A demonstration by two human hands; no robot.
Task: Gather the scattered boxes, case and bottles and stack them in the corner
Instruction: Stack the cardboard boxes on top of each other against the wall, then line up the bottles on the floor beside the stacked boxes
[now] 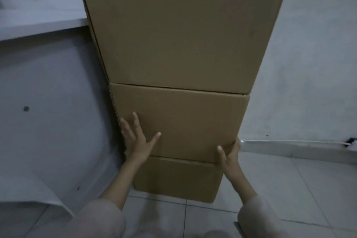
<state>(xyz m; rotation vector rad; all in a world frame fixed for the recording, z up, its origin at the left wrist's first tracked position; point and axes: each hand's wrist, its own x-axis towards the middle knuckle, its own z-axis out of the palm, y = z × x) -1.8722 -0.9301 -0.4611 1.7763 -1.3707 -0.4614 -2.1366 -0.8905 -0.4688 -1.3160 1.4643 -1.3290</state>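
Three brown cardboard boxes stand stacked against the wall: a large top box (179, 25), a middle box (185, 121) and a smaller bottom box (177, 179) on the tiled floor. My left hand (135, 137) lies flat with fingers spread on the middle box's front face, near its left edge. My right hand (229, 152) presses the middle box's lower right corner, thumb on the front and fingers round the side. No case or bottles are in view.
A white ledge (42, 25) juts from the wall at the left. A white cable (289, 142) runs along the base of the right wall to a dark plug (350, 141). Pale floor tiles (289, 189) lie to the right of the stack.
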